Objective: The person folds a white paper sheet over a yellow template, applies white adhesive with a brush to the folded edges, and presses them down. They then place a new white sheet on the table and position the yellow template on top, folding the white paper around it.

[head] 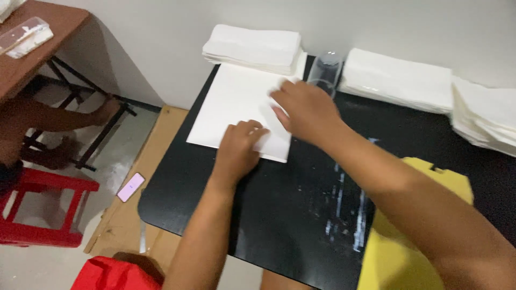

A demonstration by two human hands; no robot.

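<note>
A phone (pixel 130 187) lies on the floor at the left of the black table (pixel 177 177) — a small rectangle with a lit, pale pinkish-white screen, tilted on the edge of a brown board (pixel 161 139). On the brown desk (pixel 32 48) at the upper left sits 1 clear plastic package (pixel 24 36) — oblong, transparent, with white contents. No labels or signs can be made out.

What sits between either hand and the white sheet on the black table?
Nothing visible. Both the left hand and the right hand rest directly on the white sheet. The clear glass stands just beyond the right hand, off the sheet's far right corner.
</note>
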